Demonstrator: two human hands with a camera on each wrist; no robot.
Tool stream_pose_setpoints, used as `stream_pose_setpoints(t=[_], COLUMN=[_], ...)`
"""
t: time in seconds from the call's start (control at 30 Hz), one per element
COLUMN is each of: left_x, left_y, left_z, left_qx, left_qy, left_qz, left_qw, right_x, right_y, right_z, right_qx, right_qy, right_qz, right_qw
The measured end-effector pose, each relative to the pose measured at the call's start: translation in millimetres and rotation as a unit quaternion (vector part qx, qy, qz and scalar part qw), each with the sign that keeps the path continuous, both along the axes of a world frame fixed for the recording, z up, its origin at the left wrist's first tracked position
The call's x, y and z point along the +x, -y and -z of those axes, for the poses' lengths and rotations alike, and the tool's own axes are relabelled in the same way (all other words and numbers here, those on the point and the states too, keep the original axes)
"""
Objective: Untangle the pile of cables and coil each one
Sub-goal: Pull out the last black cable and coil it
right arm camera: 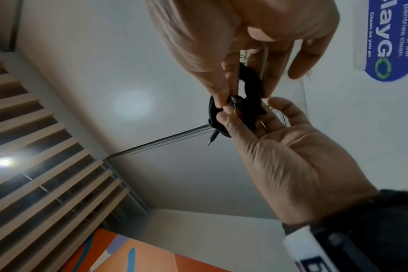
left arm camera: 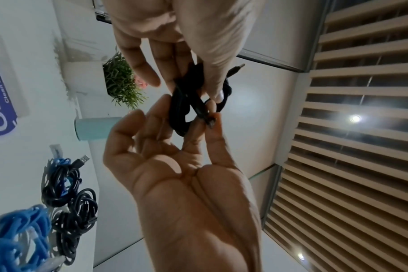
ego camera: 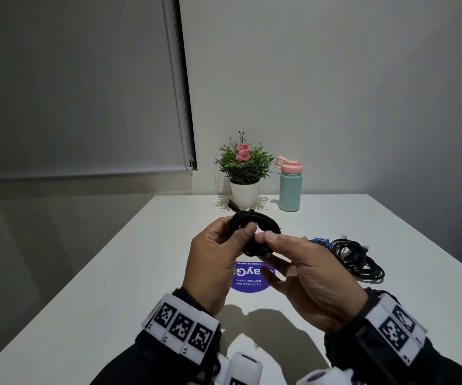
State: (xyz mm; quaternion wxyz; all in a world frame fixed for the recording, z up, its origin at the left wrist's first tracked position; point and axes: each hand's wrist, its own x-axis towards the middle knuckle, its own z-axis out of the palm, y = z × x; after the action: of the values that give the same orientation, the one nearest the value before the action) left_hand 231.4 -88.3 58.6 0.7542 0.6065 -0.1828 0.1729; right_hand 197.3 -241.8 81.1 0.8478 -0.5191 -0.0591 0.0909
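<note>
A small coil of black cable [ego camera: 252, 226] is held above the white table [ego camera: 113, 273], with one plug end [ego camera: 231, 203] sticking out at the back. My left hand [ego camera: 241, 232] grips the coil, thumb in front and fingers behind. My right hand [ego camera: 264, 238] pinches the other cable end against the coil between thumb and index finger, its other fingers spread. In the left wrist view the coil [left arm camera: 182, 103] hangs between the left hand [left arm camera: 193, 86] above and the right hand [left arm camera: 207, 122] below. The right wrist view shows the same coil [right arm camera: 249, 82].
Coiled black cables [ego camera: 355, 259] and a blue cable [ego camera: 320, 241] lie on the table to the right. A round blue sticker [ego camera: 249, 276] sits under my hands. A potted plant [ego camera: 243, 173] and a mint bottle [ego camera: 290, 187] stand at the far edge by the wall.
</note>
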Motion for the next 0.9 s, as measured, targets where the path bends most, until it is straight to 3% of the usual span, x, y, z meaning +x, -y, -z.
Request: stream_pose_setpoints(t=[0.17, 0.33, 0.4, 0.47, 0.53, 0.63, 0.7, 0.73, 0.8, 0.87, 0.9], left_x=[3.0, 1.5, 1.4, -0.1, -4.0, -9.1, -9.7, -9.4, -10.8, -11.0, -10.7], left_y=[-1.6, -2.1, -3.5, -5.7, -6.9, -7.4, -8.3, -8.7, -7.7, -5.5, -5.0], left_z=[4.0, 6.5, 1.2, -5.5, -9.9, -10.0, -9.9, -10.9, -16.7, -18.2, -18.3], left_qx=[0.011, 0.024, -0.004, -0.013, 0.026, 0.139, 0.175, 0.167, 0.058, -0.079, -0.119], left_qy=[0.028, 0.046, 0.04, 0.057, 0.1, 0.186, 0.201, 0.174, 0.047, -0.085, -0.122], left_qz=[-0.017, -0.026, 0.0, 0.007, -0.022, -0.097, -0.12, -0.111, -0.009, 0.121, 0.145], left_qw=[0.999, 0.998, 0.999, 0.998, 0.994, 0.968, 0.956, 0.964, 0.997, 0.986, 0.975], right_x=[1.5, -3.9, -5.7, -4.2, -3.2, -2.9, -0.9, 0.6, 4.0, 6.1, 6.6], right_y=[5.3, -3.9, -5.7, -2.5, 0.0, -2.5, -2.6, -1.1, 4.0, 6.9, 5.6], right_z=[-1.9, 3.0, 2.0, -1.8, -4.8, -1.9, 0.6, 0.5, 0.6, 3.5, 5.5], right_qx=[-0.046, -0.099, -0.145, -0.229, -0.265, -0.246, -0.27, -0.294, -0.35, -0.433, -0.463], right_qy=[-0.01, 0.073, 0.138, 0.213, 0.238, 0.198, 0.182, 0.187, 0.222, 0.267, 0.278], right_qz=[-0.026, 0.044, 0.095, 0.163, 0.177, 0.152, 0.137, 0.127, 0.117, 0.118, 0.114], right_qw=[0.999, 0.991, 0.975, 0.936, 0.917, 0.937, 0.935, 0.929, 0.902, 0.853, 0.834])
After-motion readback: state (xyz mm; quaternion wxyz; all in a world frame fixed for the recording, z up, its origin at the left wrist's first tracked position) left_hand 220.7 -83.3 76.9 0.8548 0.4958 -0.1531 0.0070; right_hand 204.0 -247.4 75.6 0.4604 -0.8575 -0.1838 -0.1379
